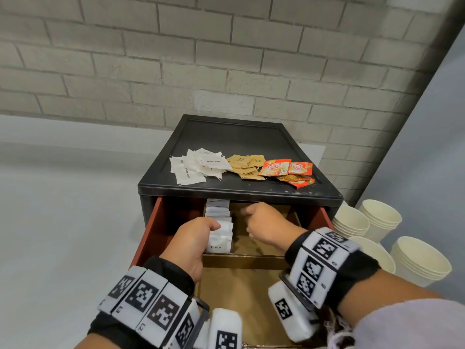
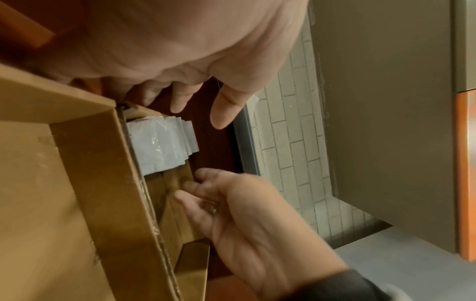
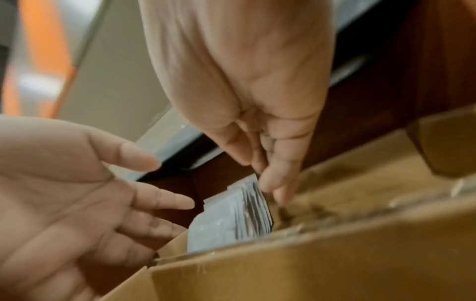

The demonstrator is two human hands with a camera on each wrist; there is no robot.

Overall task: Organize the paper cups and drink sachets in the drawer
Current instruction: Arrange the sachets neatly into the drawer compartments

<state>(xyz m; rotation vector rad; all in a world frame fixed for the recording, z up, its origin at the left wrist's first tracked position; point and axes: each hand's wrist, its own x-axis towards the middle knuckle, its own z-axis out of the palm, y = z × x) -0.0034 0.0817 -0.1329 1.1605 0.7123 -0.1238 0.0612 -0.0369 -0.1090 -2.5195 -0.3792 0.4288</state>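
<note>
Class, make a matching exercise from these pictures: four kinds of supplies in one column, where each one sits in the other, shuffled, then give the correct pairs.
Things:
1. cream sachets
2. white sugar sachets
3. orange sachets
4. cups

Places:
A. right end of the cabinet top
B. standing in a row inside the drawer
C. stacked right of the cabinet
D. left end of the cabinet top

Pairs: 1-B, 2-D, 3-A, 4-C

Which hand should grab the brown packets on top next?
Probably the right hand: it holds nothing and sits nearer the brown packets. The left hand rests against the cream packets.
</note>
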